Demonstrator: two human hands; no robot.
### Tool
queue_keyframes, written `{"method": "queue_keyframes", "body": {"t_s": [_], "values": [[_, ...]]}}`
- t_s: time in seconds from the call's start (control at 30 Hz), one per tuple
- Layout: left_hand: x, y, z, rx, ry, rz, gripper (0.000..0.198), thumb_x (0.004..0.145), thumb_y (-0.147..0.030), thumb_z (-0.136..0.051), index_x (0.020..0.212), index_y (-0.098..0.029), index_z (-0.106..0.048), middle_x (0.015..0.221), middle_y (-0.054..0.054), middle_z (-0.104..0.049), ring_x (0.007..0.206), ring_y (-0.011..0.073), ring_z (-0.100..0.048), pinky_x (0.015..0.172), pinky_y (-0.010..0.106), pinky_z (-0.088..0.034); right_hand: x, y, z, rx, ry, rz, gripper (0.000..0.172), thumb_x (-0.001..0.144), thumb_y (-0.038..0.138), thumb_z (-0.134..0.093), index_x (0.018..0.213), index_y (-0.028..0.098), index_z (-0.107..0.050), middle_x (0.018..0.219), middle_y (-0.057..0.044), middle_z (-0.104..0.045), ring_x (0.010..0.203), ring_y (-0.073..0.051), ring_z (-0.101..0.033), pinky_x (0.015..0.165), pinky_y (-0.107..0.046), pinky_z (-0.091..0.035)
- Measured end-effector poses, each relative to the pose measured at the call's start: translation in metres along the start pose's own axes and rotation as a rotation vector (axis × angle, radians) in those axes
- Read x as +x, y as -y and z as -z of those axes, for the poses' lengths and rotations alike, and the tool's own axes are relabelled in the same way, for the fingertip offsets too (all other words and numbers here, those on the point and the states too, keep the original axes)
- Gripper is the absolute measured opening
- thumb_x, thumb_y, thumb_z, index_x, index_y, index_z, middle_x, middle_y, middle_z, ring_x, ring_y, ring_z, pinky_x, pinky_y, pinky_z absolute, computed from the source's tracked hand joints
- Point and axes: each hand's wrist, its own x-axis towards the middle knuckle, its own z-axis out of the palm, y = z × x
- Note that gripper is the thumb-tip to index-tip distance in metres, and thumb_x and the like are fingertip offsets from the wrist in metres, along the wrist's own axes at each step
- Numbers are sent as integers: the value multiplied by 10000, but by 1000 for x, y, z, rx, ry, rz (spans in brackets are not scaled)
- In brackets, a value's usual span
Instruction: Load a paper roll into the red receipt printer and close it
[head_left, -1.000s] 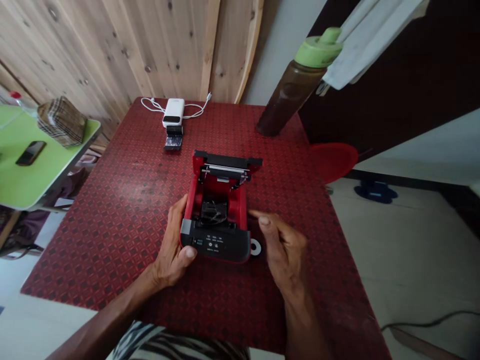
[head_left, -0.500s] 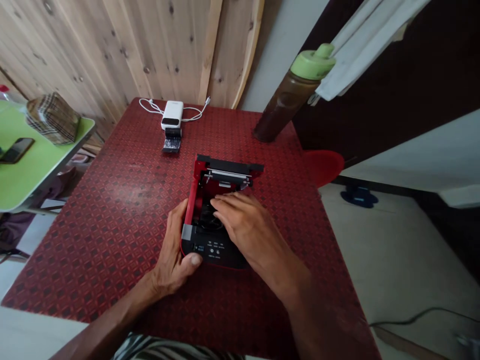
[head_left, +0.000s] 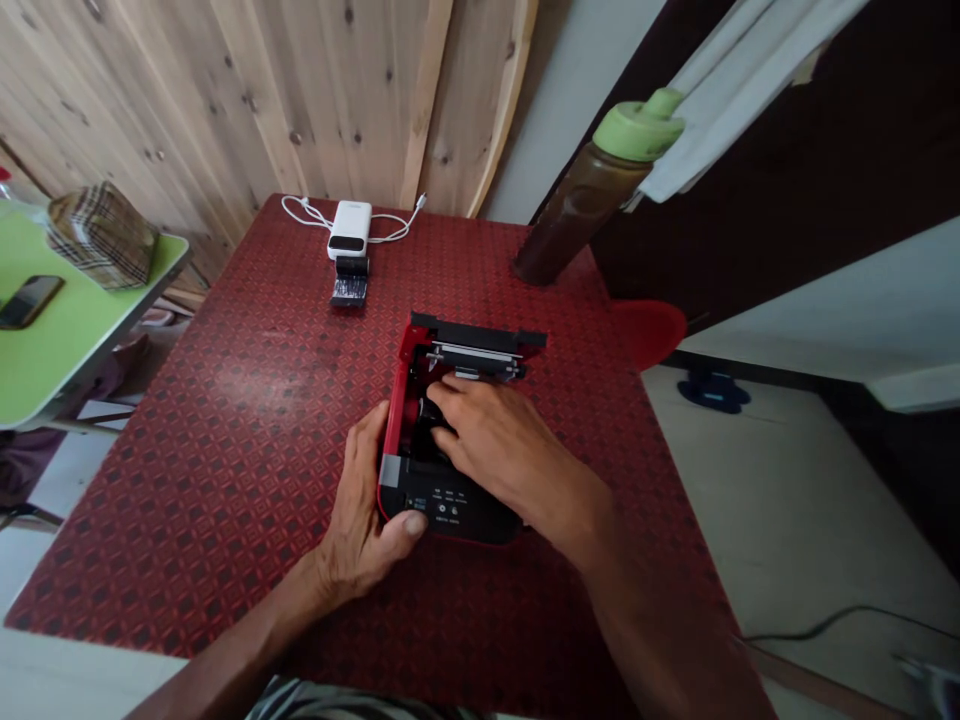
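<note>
A red and black device lies on the red patterned table, its lid raised at the far side. My left hand grips the device's near left corner, thumb on the black top panel and fingers along the red side. My right hand reaches into the open compartment from the right, its fingers bent around a dark part inside. That part is mostly hidden under my fingers, so I cannot make it out fully.
Beyond the device are a white power bank with a cable and a small black roll. A green-capped bottle stands back right. A green table at left holds a phone and plaid pouch.
My right hand's fingers have reached deeper into the compartment and bent more. The device and both hands appear slightly further right in the view, which has also shifted.
</note>
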Motion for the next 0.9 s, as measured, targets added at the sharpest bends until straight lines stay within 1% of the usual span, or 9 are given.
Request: {"method": "queue_keyframes", "body": {"t_s": [0.27, 0.37, 0.47, 0.53, 0.63, 0.7, 0.8, 0.83, 0.9], "values": [[-1, 1, 1, 17, -2, 20, 872, 1129, -711, -515, 1863, -353, -210, 1841, 171, -348, 1691, 472, -360, 1375, 745, -292, -9, 2, -1, -46, -133, -25, 166, 1050, 109, -733, 1157, 199, -822, 1190, -105, -865, 1125, -298, -827, 855, -386, -637], [-3, 2, 1, 15, 6, 41, 877, 1127, -717, -508, 1858, -329, -216, 1851, 186, -327, 1706, 487, -336, 1376, 763, -272, -10, 5, -1, -113, -159, -20, 172, 1049, 92, -721, 1143, 198, -820, 1149, -103, -863, 1088, -289, -827, 794, -371, -631], [-3, 2, 0, 4, -5, 42, 874, 1124, -729, -503, 1854, -336, -226, 1848, 179, -324, 1702, 484, -333, 1377, 777, -248, -15, 7, -4, -179, -223, 15, 189, 1038, 59, -710, 1136, 184, -812, 1116, -103, -852, 1053, -285, -821, 746, -368, -627], [-1, 2, -1, 0, -7, 34, 866, 1124, -723, -515, 1855, -359, -229, 1843, 158, -333, 1696, 467, -336, 1383, 761, -247, -21, 8, -7, -202, -306, 41, 173, 1015, 46, -730, 1098, 178, -805, 1063, -94, -843, 1005, -282, -815, 713, -366, -622], [1, 1, -1, -8, -11, 21, 849, 1127, -705, -532, 1855, -386, -234, 1825, 135, -365, 1682, 442, -357, 1385, 723, -277, -35, 6, -7, -200, -526, 80, 166, 1014, 42, -717, 1095, 164, -796, 1014, -93, -835, 933, -277, -800, 703, -376, -621], [2, -2, 0, -16, -14, 24, 839, 1129, -693, -541, 1852, -387, -245, 1807, 133, -392, 1660, 436, -387, 1371, 712, -310, -47, 1, -4, -100, -661, 150, 171, 1033, 55, -695, 1127, 159, -792, 1041, -94, -847, 936, -264, -800, 774, -381, -646], [5, -9, 4, -14, 5, 57, 819, 1133, -668, -557, 1844, -392, -261, 1789, 132, -416, 1636, 439, -413, 1351, 727, -331, -68, -17, -1, 200, -746, 226, 187, 1046, 112, -726, 1200, 199, -788, 1119, -70, -866, 1009, -238, -811, 929, -390, -666], [5, -12, 5, -11, 17, 74, 812, 1133, -651, -569, 1841, -396, -264, 1782, 129, -424, 1633, 438, -418, 1346, 730, -338, -74, -26, -3, 300, -763, 204, 200, 1037, 148, -760, 1218, 228, -789, 1129, -55, -866, 1028, -238, -809, 957, -405, -664], [7, -17, 9, -19, 37, 120, 812, 1124, -626, -601, 1831, -389, -282, 1764, 131, -449, 1613, 436, -447, 1325, 719, -381, -84, -46, -12, 497, -826, 73, 243, 995, 239, -837, 1229, 292, -796, 1128, -34, -859, 1029, -252, -798, 954, -443, -663]]}}
